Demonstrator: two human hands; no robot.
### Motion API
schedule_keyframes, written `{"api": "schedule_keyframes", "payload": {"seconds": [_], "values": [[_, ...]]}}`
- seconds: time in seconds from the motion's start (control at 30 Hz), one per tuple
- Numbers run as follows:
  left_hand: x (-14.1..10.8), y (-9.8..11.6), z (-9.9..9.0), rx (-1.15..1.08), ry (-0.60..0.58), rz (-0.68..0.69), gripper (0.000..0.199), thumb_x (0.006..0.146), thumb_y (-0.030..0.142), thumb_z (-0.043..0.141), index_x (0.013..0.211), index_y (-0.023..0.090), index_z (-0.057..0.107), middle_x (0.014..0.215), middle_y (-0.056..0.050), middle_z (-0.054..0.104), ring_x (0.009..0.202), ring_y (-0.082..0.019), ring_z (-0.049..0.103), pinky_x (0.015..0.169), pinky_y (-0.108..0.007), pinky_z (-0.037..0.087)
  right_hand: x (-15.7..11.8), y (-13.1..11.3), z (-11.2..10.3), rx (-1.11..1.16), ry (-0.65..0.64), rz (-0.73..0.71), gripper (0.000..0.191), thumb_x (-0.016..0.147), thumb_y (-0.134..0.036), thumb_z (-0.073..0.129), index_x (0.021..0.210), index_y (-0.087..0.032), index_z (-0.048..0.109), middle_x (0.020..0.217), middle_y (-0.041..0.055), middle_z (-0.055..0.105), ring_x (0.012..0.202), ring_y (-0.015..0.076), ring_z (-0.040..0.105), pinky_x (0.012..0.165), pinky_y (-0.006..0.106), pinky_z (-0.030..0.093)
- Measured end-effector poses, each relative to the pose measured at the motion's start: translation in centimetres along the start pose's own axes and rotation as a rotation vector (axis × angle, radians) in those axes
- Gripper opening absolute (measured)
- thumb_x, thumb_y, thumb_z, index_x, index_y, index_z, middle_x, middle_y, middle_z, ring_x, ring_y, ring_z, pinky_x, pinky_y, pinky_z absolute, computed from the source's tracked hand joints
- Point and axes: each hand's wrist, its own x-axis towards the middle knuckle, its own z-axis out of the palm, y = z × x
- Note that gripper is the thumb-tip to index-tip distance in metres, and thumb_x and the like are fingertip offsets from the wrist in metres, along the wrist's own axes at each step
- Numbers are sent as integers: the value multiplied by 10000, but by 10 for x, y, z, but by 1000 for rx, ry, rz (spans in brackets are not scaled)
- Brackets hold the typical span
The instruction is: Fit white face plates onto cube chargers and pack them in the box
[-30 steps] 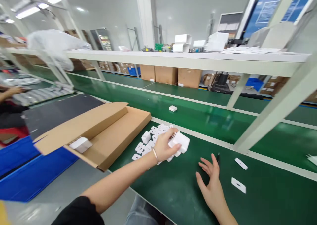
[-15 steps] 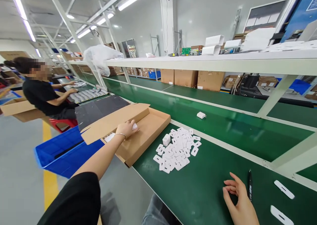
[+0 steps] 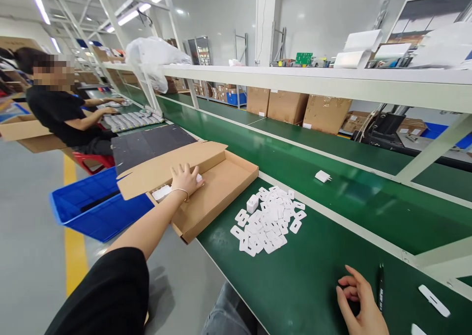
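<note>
My left hand (image 3: 184,180) reaches into a shallow open cardboard box (image 3: 221,192). Its thumb and index finger pinch a white charger (image 3: 199,178), mostly hidden by the hand. More white pieces (image 3: 162,192) lie at the box's left end, beside my wrist. My right hand (image 3: 359,298) hovers low over the green table at the lower right, thumb and fingers apart, holding nothing. Just right of it lie black tweezers (image 3: 381,286). Between my hands spreads a pile of flat white slotted plates (image 3: 271,222), with a white charger cube (image 3: 252,203) at its left edge.
A white plug charger (image 3: 323,176) lies on the green belt (image 3: 295,153) beyond the pale rail. Slotted strips (image 3: 434,300) are at the far right. A blue bin (image 3: 84,212) stands below left, near a seated co-worker (image 3: 62,108). A shelf (image 3: 295,81) crosses above.
The view has turned and shifted slightly. My left hand remains in the box, its fingers now more raised and spread around the charger. My right hand stays beside the tweezers.
</note>
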Motion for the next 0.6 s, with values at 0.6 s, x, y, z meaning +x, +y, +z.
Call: {"api": "schedule_keyframes", "payload": {"seconds": [0.6], "values": [[25,-45,-10,-2,-346,196,1050,723,605,771,1623,314,317,1586,-209,395,1402,-432,457,1079,-490,448,1,-3,-4,-5,-31,-99,573,907,-673,512,1287,-246,556,1007,89,692,784,207,726,605,276,613]]}}
